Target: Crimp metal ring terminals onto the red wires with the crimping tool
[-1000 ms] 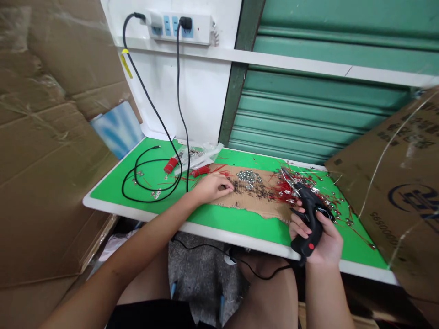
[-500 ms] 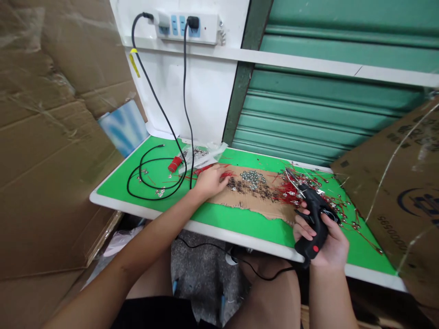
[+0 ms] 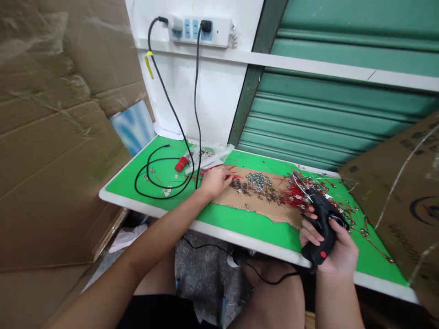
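Note:
My right hand is wrapped round the handle of a black soldering gun with a red button, its metal tip pointing up and left. Below that tip lies a heap of red wires with small metal terminals. At the left end of a cardboard strip, my left hand has its fingers curled together among thin red wires; what they pinch is too small to make out. On the strip, right of this hand, sits a cluster of small silvery metal pieces, with dark scorch marks around it.
A red spool and a clear plastic bag of metal parts lie at the back left. A black cable loops over the green tabletop. Cardboard boxes stand on both sides. A power strip hangs on the wall.
The whole view has shifted slightly, so things appear further right. My left hand's fingers look drawn closer together at the red wires; the right hand keeps its hold on the soldering gun.

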`<state>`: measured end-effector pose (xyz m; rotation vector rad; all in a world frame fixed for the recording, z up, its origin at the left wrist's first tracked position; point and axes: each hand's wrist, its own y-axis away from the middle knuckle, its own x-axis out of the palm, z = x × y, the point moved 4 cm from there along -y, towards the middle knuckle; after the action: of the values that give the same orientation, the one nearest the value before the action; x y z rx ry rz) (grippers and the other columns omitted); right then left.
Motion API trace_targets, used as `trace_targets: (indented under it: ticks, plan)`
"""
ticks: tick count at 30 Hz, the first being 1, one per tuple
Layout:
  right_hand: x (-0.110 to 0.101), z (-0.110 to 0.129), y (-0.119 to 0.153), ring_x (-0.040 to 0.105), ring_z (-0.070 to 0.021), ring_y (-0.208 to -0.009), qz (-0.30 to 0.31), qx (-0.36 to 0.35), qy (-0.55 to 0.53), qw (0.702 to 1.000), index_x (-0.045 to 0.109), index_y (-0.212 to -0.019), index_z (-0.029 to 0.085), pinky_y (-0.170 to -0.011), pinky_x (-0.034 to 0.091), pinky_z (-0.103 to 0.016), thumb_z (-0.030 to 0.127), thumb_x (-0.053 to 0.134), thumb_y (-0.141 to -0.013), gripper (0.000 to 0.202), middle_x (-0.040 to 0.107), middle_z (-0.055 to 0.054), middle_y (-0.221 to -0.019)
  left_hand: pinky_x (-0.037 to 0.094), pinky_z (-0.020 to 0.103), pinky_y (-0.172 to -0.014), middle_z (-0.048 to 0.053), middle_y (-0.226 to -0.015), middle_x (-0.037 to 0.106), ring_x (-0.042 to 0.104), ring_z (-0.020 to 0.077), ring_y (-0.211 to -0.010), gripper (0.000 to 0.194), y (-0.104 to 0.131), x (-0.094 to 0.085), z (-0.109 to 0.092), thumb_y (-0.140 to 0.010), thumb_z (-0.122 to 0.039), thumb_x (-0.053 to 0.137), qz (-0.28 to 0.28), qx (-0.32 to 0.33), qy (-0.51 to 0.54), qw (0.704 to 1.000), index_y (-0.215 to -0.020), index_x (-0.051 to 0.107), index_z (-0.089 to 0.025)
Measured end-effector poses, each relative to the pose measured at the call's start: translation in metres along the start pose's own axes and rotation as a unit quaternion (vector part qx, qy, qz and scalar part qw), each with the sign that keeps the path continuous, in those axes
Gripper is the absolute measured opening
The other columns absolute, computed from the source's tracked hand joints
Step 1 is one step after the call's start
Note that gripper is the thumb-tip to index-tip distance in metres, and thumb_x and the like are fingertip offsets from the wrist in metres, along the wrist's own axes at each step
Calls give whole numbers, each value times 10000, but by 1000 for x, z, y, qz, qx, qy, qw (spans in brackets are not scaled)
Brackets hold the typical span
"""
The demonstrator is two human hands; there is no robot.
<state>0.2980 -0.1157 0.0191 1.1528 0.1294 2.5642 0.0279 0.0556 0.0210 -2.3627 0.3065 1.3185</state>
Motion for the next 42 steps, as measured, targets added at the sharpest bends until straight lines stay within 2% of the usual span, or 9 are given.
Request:
trace_targets:
  ticks: [4,7,11,14,17,21,26,33,42]
  plan:
    - [3,0,2,335,-42,-499,1,5,20,1000,704,-1088,136,-405,470,-115,244,774,-743,368,551,-8,-815,517,318,-795,85,-973,748,679,232,-915,241,3,-10,-4,-973,-302,588,-34,7,2,999,-997,806,-202]
    - [2,-1,1,329,-44,-503,6,10,52,999,719,-1063,151,-408,461,-113,271,786,-747,344,554,-11,-810,508,346,-858,95,-1025,717,640,258,-1012,164,10,-21,-13,-918,-274,627,-53,64,-15,996,-932,761,-179]
    - [-2,-2,-2,340,-56,-496,2,-17,94,995,745,-1037,168,-383,439,-136,318,795,-738,338,586,-31,-813,498,364,-832,95,-1015,701,611,260,-990,122,24,-23,-17,-903,-245,582,-18,120,-32,992,-900,681,-174]
    - [0,-5,-3,363,-72,-483,-13,-21,132,991,760,-967,203,-364,430,-171,330,814,-716,286,646,-45,-817,491,356,-804,93,-923,698,623,246,-939,191,30,-17,-10,-950,-236,502,1,113,-31,993,-888,670,-172]
    - [11,-12,-1,406,-77,-474,-15,40,193,980,776,-918,193,-361,436,-191,315,860,-674,286,708,-67,-844,494,337,-803,85,-887,702,641,233,-928,250,31,-11,-4,-981,-286,493,-2,116,-10,993,-866,686,-177]
    - [25,-23,-1,426,-70,-445,-18,116,238,964,787,-894,178,-341,422,-189,333,893,-640,317,747,-81,-863,507,319,-819,66,-939,726,659,218,-947,174,29,-4,3,-937,-300,580,4,131,37,991,-910,716,-196]
    - [26,-35,-4,446,-78,-421,-44,163,253,953,801,-899,160,-323,420,-197,342,908,-620,350,740,-64,-789,502,320,-827,58,-916,707,648,213,-916,57,31,-6,6,-834,-235,623,0,132,55,990,-828,659,-191]
    - [30,-38,-2,454,-74,-407,-50,175,255,950,796,-876,147,-324,424,-191,354,931,-591,377,736,-62,-746,461,322,-761,37,-812,648,605,210,-849,9,33,-10,3,-770,-207,601,3,121,57,991,-771,595,-200]
    - [32,-38,-2,456,-81,-405,-51,170,254,951,777,-854,165,-315,436,-194,309,909,-620,305,729,-43,-739,437,294,-697,20,-771,639,592,176,-766,72,31,-7,3,-730,-211,640,10,112,81,990,-718,570,-195]
